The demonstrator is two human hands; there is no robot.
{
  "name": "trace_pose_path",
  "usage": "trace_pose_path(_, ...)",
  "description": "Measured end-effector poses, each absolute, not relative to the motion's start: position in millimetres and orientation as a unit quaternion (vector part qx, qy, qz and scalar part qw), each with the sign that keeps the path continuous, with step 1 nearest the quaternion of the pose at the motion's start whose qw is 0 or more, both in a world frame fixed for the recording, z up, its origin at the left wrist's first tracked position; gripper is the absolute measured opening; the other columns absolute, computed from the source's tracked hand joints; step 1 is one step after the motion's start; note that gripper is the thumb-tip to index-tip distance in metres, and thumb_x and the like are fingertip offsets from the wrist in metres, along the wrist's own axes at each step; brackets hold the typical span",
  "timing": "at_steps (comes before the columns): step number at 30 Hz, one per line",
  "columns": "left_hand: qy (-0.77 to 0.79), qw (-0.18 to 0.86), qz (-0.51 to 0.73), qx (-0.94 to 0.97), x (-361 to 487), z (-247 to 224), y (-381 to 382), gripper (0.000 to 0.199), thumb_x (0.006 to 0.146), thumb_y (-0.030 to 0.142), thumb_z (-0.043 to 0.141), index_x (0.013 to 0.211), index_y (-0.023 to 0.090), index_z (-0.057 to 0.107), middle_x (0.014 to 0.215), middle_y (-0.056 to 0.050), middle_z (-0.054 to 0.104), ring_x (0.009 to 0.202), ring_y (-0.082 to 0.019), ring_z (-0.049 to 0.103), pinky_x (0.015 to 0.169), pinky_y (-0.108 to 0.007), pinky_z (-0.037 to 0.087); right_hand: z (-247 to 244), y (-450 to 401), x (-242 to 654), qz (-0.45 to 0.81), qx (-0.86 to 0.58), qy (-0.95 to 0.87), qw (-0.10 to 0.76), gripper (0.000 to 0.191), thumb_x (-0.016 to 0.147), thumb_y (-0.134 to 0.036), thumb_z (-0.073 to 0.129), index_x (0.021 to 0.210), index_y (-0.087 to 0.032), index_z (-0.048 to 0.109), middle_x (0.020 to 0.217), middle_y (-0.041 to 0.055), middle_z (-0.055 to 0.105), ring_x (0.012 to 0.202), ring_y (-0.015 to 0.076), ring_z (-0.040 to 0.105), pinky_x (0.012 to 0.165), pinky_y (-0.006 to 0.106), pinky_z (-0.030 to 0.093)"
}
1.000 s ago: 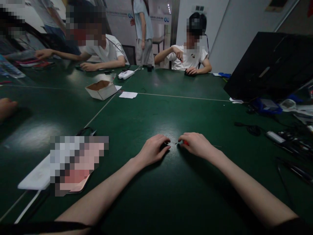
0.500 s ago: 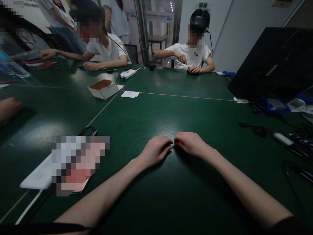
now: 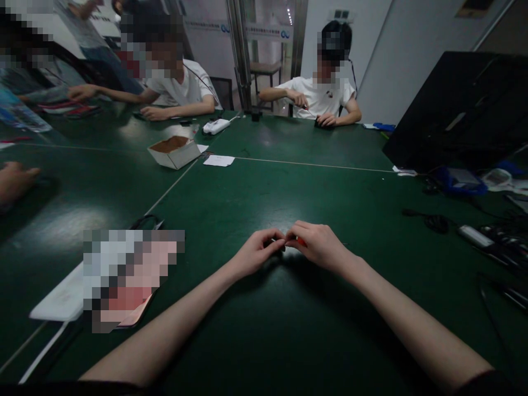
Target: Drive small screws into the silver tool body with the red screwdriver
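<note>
My left hand (image 3: 260, 250) is closed, thumb and fingers pinched together just above the green table (image 3: 264, 198). Whatever its fingertips hold is too small and dark to name. Its tips meet those of my right hand (image 3: 315, 242), whose fingers are curled round a red-handled screwdriver (image 3: 302, 241). Only a bit of the red handle shows, and a faint thin shaft sticks out to the right behind the hand. The rest is hidden by the palm and fingers.
A pink-backed phone (image 3: 140, 313) and a white power strip (image 3: 55, 300) lie to the left. Further off stand an open box (image 3: 175, 157) and a paper slip (image 3: 219, 160). Cables (image 3: 437, 223) and a black monitor (image 3: 454, 110) occupy the right. Co-workers sit opposite; another person's hand (image 3: 16, 181) is at left.
My hands have come together, slightly to the left, and their fingertips now meet. The left thumb and fingers have closed into a pinch. The red handle stays in my right hand.
</note>
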State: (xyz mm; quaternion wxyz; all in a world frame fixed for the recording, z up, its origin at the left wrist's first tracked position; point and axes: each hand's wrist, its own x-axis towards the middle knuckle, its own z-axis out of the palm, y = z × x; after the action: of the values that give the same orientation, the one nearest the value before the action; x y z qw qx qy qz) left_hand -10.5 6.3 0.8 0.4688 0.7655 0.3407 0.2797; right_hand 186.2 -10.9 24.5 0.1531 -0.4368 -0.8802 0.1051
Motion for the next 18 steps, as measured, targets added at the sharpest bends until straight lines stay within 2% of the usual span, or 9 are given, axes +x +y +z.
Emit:
trace_pose_path(4, 0.355, 0.507, 0.285, 0.732, -11.4, 0.7, 7.3, 0.031, 0.09, 0.044, 0.051, 0.081, 0.015, 0.061, 0.075, -0.003, 0.06, 0.071, -0.015, 0.055, 0.068, -0.027, 0.045, 23.1, -11.5, 185.3, 0.1, -0.434, -0.877, 0.182, 0.015, 0.093, -0.03, 0.057, 0.098, -0.018, 0.062, 0.093, 0.0044, 0.063, 0.072, 0.0119, 0.057, 0.058, 0.022, 0.033)
trace_pose_path(12, 0.369, 0.541, 0.282, 0.701, -14.1, -0.4, 7.0, 0.037, 0.086, 0.051, 0.056, 0.078, 0.015, 0.062, 0.072, -0.004, 0.063, 0.072, -0.016, 0.059, 0.072, -0.029, 0.049, 30.1, -15.3, 185.8, 0.12, -0.412, -0.878, 0.212, 0.009, 0.091, -0.022, 0.058, 0.097, -0.017, 0.064, 0.092, 0.004, 0.065, 0.077, 0.0123, 0.059, 0.065, 0.022, 0.041)
trace_pose_path(18, 0.362, 0.535, 0.263, 0.717, -13.1, 3.0, 6.2, 0.034, 0.088, 0.047, 0.055, 0.082, 0.015, 0.066, 0.078, -0.005, 0.067, 0.075, -0.018, 0.062, 0.073, -0.03, 0.05, 33.7, -16.6, 191.9, 0.123, -0.423, -0.876, 0.195, 0.009, 0.091, -0.023, 0.058, 0.094, -0.019, 0.066, 0.093, 0.0033, 0.066, 0.078, 0.0127, 0.061, 0.066, 0.023, 0.042)
